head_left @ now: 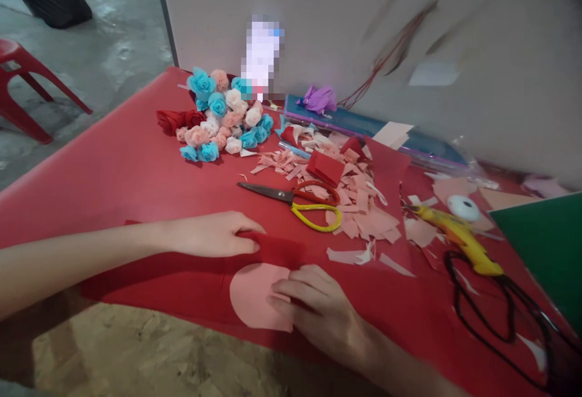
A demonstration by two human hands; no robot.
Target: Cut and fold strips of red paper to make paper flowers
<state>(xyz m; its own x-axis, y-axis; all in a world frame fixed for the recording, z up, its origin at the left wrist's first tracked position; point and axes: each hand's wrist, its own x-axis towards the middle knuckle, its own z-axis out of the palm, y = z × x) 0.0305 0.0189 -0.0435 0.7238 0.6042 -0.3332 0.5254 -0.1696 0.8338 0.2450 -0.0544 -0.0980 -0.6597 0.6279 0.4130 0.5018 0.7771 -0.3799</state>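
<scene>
Right hand (324, 307) grips pink paper (252, 297) at its left — left hand (216, 235) beyond, grip unclear.

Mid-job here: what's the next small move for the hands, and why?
Probably bring the left hand toward the rounded left edge of the pink paper piece, to help steady it. The right hand alone is at the piece, its fingers over the right side, while the left hand is close by, over the dark red sheet.
</scene>
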